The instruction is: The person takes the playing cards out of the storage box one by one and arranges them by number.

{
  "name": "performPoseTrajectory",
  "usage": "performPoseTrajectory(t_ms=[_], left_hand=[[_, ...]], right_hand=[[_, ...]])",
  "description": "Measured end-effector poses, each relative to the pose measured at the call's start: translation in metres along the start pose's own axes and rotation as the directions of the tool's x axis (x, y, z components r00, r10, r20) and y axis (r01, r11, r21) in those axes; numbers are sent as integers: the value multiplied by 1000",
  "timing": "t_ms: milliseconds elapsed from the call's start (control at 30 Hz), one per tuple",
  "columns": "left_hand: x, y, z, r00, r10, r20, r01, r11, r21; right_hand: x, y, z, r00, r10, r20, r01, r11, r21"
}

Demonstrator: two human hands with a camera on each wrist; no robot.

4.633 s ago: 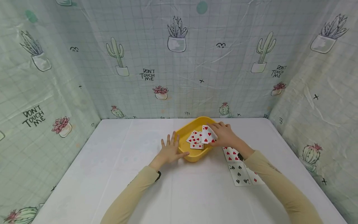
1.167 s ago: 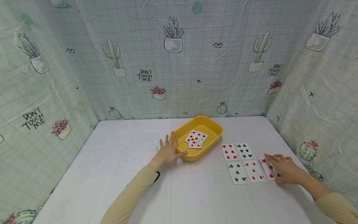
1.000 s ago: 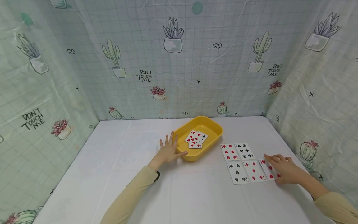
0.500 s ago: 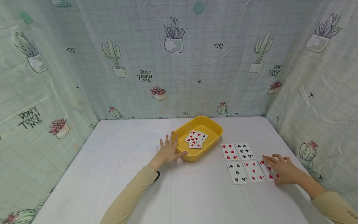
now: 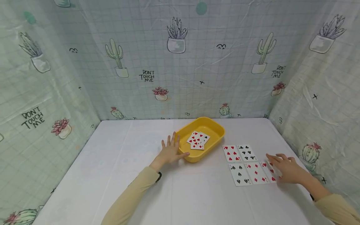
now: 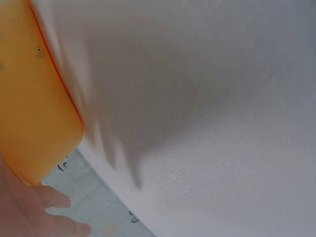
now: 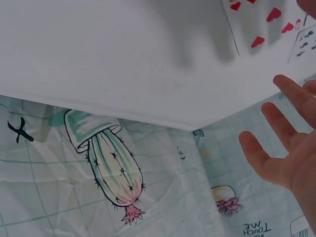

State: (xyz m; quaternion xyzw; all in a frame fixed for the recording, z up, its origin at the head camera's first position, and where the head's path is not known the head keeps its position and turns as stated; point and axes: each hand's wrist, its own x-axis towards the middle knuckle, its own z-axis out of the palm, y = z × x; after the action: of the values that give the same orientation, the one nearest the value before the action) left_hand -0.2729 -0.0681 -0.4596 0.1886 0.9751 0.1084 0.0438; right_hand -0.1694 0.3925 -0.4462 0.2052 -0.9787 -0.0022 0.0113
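Observation:
With fingers spread, my left hand (image 5: pixel 168 153) rests against the near-left side of the yellow tray (image 5: pixel 217 142); fingers and thumb lie along its rim. In the left wrist view the tray (image 6: pixel 34 98) shows its smooth outer wall. My right hand (image 5: pixel 289 168) hovers over a hearts card (image 5: pixel 265 167) at the right end of the front row, its fingers loosely extended and partly hiding it. The right wrist view shows this hearts card (image 7: pixel 266 29) lying flat, with fingers lifted apart from it. Left of it, edge to edge, are a diamonds card (image 5: pixel 256 172) and a spades card (image 5: pixel 240 175).
Behind the front row lie another hearts card (image 5: pixel 231 153) and a clubs card (image 5: pixel 247 152). Several overlapping cards (image 5: pixel 197 139) sit inside the tray. A patterned curtain (image 5: pixel 174 78) rises at the back and both sides of the white table (image 5: pixel 135 187).
My right hand carried a hearts card from the tray to the front row's right end. There it nudged the card slightly left against the diamonds card and let go. My left hand stayed put.

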Motion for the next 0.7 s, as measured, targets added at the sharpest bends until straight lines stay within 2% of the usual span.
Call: performPoseTrajectory(t_ms=[233,467,700], left_hand=[[-1,1,1,1000,2,-5,-2,1000,18],[-2,1,0,1000,13,-11,-13,1000,10],[-1,0,2,1000,15,-8,-14,1000,10]], right_hand=[[15,-4,-14,987,-44,-151,42,999,-22],[36,-19,-19,988,-2,-152,7,999,35],[56,-30,-21,983,-9,-182,19,999,50]])
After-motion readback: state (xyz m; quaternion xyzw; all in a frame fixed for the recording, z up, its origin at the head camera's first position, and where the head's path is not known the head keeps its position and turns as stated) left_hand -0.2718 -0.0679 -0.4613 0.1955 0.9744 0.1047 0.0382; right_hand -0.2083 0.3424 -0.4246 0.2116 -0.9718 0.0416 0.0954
